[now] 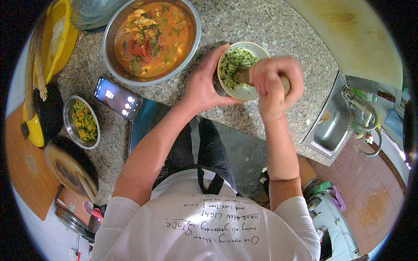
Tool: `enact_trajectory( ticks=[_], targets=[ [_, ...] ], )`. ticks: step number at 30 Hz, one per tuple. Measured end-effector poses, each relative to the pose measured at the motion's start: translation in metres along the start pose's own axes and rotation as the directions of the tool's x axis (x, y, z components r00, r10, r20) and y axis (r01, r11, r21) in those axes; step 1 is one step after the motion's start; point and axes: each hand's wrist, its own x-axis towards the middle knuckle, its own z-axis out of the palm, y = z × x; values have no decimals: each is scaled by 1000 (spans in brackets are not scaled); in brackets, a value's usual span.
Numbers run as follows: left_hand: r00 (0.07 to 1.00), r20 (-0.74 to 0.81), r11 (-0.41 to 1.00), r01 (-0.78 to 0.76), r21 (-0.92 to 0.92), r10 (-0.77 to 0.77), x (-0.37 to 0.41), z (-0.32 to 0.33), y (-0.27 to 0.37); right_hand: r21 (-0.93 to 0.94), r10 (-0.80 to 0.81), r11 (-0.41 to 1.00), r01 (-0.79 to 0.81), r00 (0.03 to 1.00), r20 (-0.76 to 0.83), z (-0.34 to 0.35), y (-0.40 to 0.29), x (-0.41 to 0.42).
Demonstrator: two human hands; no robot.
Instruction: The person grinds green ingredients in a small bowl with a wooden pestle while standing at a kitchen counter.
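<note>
My left hand [209, 81] is wrapped around the near left side of a light bowl [265, 49], fingers at its far rim and thumb along its near rim. Chopped green and white food [233, 63] fills part of the bowl. Over the bowl's right side, my right hand [277, 83] is closed around a wooden pestle [242, 75], whose lower end rests in the chopped food. The right hand is slightly blurred. Up and left of the bowl stands a large steel basin [196, 36] of red-orange soup with egg-like pieces and greens.
A lit smartphone [116, 98] lies on the granite counter [228, 16], near a small metal bowl [66, 122] of green and yellow food. Far left are a yellow basin [67, 49], a yellow-handled item [34, 130] and a round wooden board [65, 163]. A steel sink [333, 120] is at right.
</note>
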Motion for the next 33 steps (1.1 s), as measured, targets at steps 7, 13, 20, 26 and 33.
enact_trajectory(
  ticks=[7,13,20,26,33],
  targets=[
    [1000,9,1000,11,27,-11,1,-3,-1,71,105,992,-102,994,-33,-3,-9,7],
    [1000,-3,1000,-8,30,9,1,-1,-3,2,29,1000,-29,999,-30,0,2,-6],
    [1000,-24,999,4,49,-3,-1,-2,-3,130,186,976,-176,980,-66,2,-22,8],
    [1000,-16,1000,-10,16,10,0,2,-2,-73,36,997,-39,998,-43,4,3,-10],
    [1000,-29,999,7,37,-6,-3,0,-3,153,90,985,-80,994,-55,6,-22,1]
  ],
)
